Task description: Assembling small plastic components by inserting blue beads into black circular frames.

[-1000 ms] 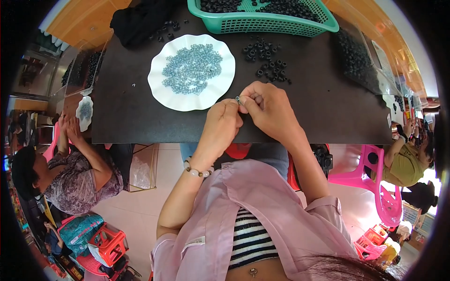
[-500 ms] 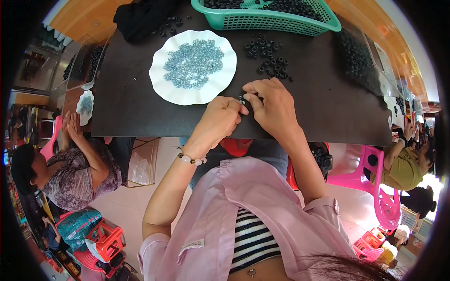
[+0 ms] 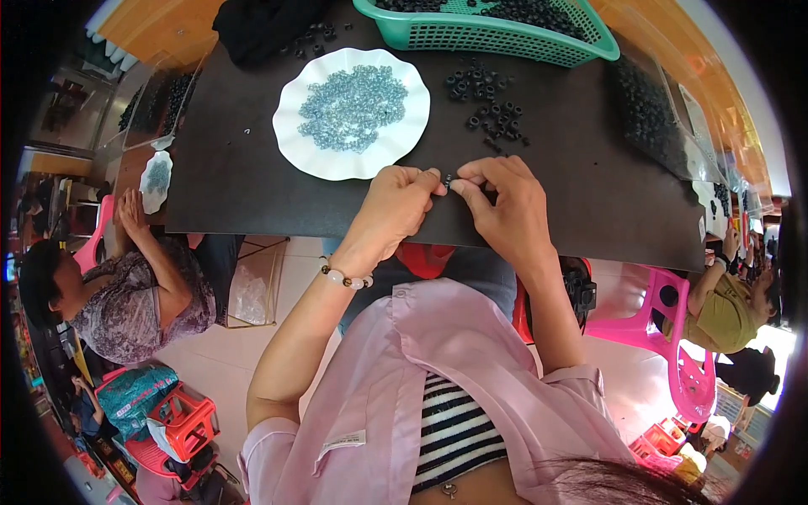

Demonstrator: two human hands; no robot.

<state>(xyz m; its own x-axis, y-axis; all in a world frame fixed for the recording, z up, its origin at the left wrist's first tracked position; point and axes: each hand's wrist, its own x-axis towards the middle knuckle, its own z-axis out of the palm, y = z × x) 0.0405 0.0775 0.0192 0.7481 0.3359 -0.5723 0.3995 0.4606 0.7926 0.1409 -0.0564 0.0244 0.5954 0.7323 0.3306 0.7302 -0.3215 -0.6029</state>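
My left hand (image 3: 397,206) is closed in a pinch just above the table's near edge. Thumb and forefinger of my right hand (image 3: 512,202) come together right beside it. Between the fingertips shows a tiny dark piece (image 3: 448,180) with a light spot, too small to name exactly. Left of and beyond the hands lies a white wavy-edged plate (image 3: 293,145) bearing a heap of small clear bluish rings (image 3: 353,105). Several small black ring-shaped parts (image 3: 497,119) are strewn on the table beyond my right hand.
A green basket (image 3: 497,46) of black parts stands at the far side of the dark table (image 3: 606,210). Black cloth (image 3: 257,34) lies far left, and a clear bin (image 3: 661,118) of black parts is at right. Other people (image 3: 139,295) sit on both sides.
Both hands have shifted slightly to the right, still close together with the tiny piece between their fingertips. The whole view has moved a little.
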